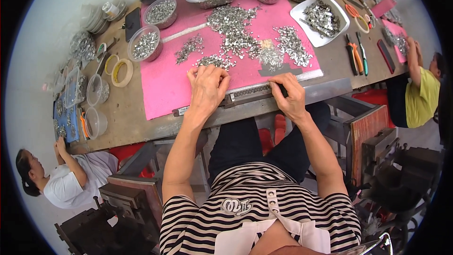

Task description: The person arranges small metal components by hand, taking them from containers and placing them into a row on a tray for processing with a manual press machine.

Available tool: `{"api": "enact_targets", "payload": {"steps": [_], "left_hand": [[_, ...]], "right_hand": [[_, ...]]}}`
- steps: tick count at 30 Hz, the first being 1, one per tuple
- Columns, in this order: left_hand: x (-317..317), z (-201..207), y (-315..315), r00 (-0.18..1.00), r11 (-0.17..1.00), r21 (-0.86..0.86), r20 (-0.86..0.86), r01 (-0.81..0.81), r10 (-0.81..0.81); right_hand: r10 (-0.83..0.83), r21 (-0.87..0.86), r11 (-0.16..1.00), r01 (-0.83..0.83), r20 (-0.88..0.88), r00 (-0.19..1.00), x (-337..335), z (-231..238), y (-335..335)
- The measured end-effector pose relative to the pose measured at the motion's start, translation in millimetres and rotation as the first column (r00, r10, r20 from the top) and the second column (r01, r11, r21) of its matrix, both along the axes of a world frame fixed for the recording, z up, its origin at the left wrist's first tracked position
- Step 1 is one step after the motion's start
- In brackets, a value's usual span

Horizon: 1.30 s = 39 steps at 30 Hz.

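Observation:
My left hand (206, 87) is closed, its fingertips curled down on the pink mat (163, 92) beside a pile of small silver metal pieces (214, 61). Whatever its fingers may pinch is hidden. A narrow metal jig (250, 92) with a row of small segments lies along the mat's near edge, between my hands. At the jig's right end my right hand (290, 95) is curled, with something dark showing between thumb and fingers; I cannot make out what. Just beyond it are thin silver pins (271, 59) and a flat grey bar (281, 72).
Tubs of metal pieces (146, 45) and a white dish (322, 20) stand around the mat. Pliers (354, 56) lie at the right, tape rolls (122, 72) at the left. Two people sit at the table's sides, one in a white shirt (66, 186), one in a yellow shirt (421, 99).

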<state>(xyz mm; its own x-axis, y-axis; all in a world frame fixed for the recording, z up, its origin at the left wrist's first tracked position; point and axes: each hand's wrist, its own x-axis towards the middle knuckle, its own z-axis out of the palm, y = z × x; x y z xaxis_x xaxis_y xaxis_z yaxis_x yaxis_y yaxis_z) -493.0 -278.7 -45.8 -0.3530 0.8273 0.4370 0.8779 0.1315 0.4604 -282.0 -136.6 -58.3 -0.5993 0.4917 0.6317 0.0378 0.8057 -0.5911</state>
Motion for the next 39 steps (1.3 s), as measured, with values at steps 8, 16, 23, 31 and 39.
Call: {"api": "enact_targets", "payload": {"steps": [8, 16, 23, 31, 39], "left_hand": [[52, -2, 11, 0.986, 0.982, 0.106, 0.042, 0.157, -0.162], [64, -3, 17, 0.985, 0.982, 0.081, -0.035, 0.171, -0.169], [54, -3, 13, 0.994, 0.988, 0.106, -0.004, 0.109, -0.109], [29, -2, 16, 0.998, 0.998, 0.049, 0.053, 0.038, -0.040], [-6, -18, 71, 0.975, 0.986, -0.162, -0.209, 0.045, -0.079]], "right_hand": [[-0.031, -0.031, 0.999, 0.031, -0.004, 1.000, 0, 1, -3], [-0.045, -0.046, 0.998, 0.045, -0.007, 0.999, 1, -2, -3], [-0.037, -0.052, 0.998, 0.037, -0.006, 0.999, 0, -1, -2], [0.059, 0.060, 0.996, -0.070, 0.159, 0.985, -5, 13, 13], [-0.015, 0.334, 0.932, -0.139, 0.419, 0.908, -79, 0, 42]]}}
